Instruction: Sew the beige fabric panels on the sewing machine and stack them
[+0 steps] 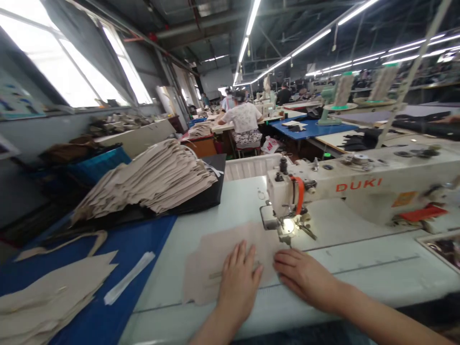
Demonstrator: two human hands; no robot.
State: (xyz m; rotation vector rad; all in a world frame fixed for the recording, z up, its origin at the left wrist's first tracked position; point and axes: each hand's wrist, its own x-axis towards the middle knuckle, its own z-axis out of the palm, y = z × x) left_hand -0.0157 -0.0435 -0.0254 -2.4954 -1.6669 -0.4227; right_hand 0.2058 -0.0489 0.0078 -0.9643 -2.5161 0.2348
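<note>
A flat beige fabric piece lies on the pale sewing table, left of and in front of the needle area. My left hand rests flat on it, fingers stretched and a little apart. At the fabric's right edge is my right hand, its fingers extended leftward and lying low; whether the fingertips touch the cloth is hard to tell. Just beyond both hands stands the sewing machine, marked DUKI, its lamp lighting the presser foot. The fabric's far right corner reaches close to the foot.
A tall stack of beige pieces sits on black material at left. More cut pieces and white strips lie on a blue surface. A tray of small parts is at right. A seated person works ahead.
</note>
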